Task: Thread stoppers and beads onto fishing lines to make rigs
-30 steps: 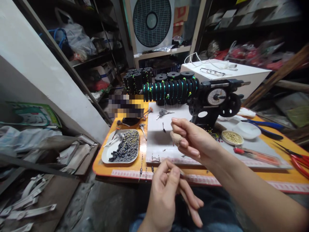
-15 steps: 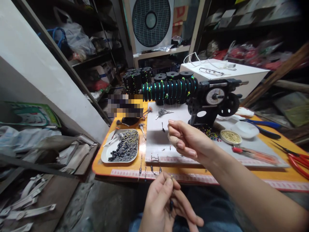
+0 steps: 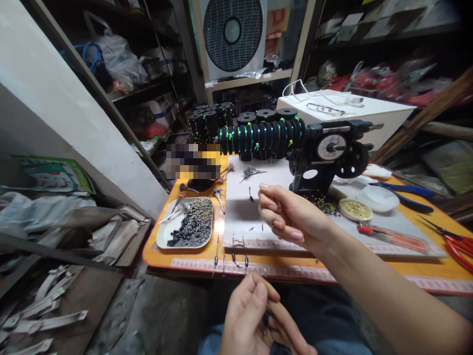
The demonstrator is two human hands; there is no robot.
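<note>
Low at the table's front edge, my left hand (image 3: 248, 315) is closed, thumb pressed to the forefinger. A tiny brass-coloured piece (image 3: 264, 271) shows at its fingertips, and a small dark piece (image 3: 265, 318) lies against its curled fingers. My right hand (image 3: 281, 213) hovers above the white board (image 3: 242, 209), fingers curled together in a pinch; whatever is between them is too thin or hidden to make out. Short black-weighted line pieces (image 3: 246, 261) hang at the front edge, left of my left hand. Behind the right hand is a winder's row of black spools (image 3: 260, 135) wound with line.
A white tray (image 3: 158, 239) of small grey and black pieces stands left. To the right are a dish of gold bits (image 3: 355, 209), a red-tipped cutter (image 3: 391, 239), blue-handled pliers (image 3: 406, 195) and red-handled pliers (image 3: 458, 251). The black winding machine (image 3: 325, 148) rises behind.
The whole view has shifted slightly. My left hand sits a little lower, and both hands keep nearly the same pinched poses.
</note>
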